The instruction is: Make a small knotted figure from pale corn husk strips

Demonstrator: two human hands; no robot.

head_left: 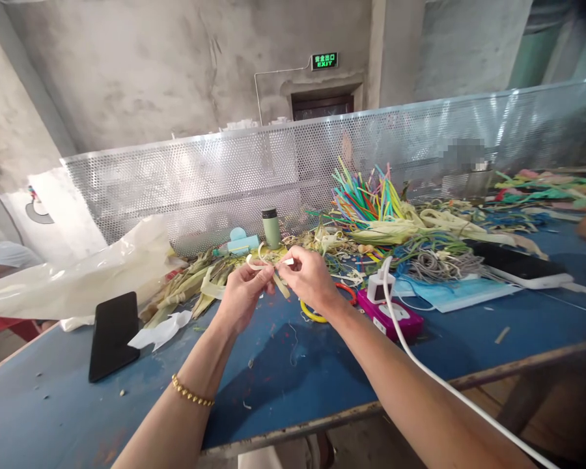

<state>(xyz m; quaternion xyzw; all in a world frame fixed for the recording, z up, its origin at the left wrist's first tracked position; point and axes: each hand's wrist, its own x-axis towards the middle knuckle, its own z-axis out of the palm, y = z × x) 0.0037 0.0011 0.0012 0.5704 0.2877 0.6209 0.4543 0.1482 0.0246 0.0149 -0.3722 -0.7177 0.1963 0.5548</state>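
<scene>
Above the blue table (293, 404), my left hand (243, 291) and my right hand (311, 279) meet, fingertips close together. Both pinch a thin pale strip (254, 262), which looks like corn husk. One curl of it rises over my left fingers, and a short white end pokes out at the right fingertips. Exactly where the fingers grip is partly hidden. Just beyond lie dried corn husks (190, 286). Under my right wrist shows a yellow ring-shaped handle (312, 316), with a red-orange one beside it.
A black phone (114, 335) and crumpled white paper (161, 331) lie left. A green bottle (271, 229) stands behind my hands. Right are a purple power strip (390, 316) with a white cable, a blue mask (454, 293) and colourful stems (366, 198). A perforated metal panel (200, 189) borders the back.
</scene>
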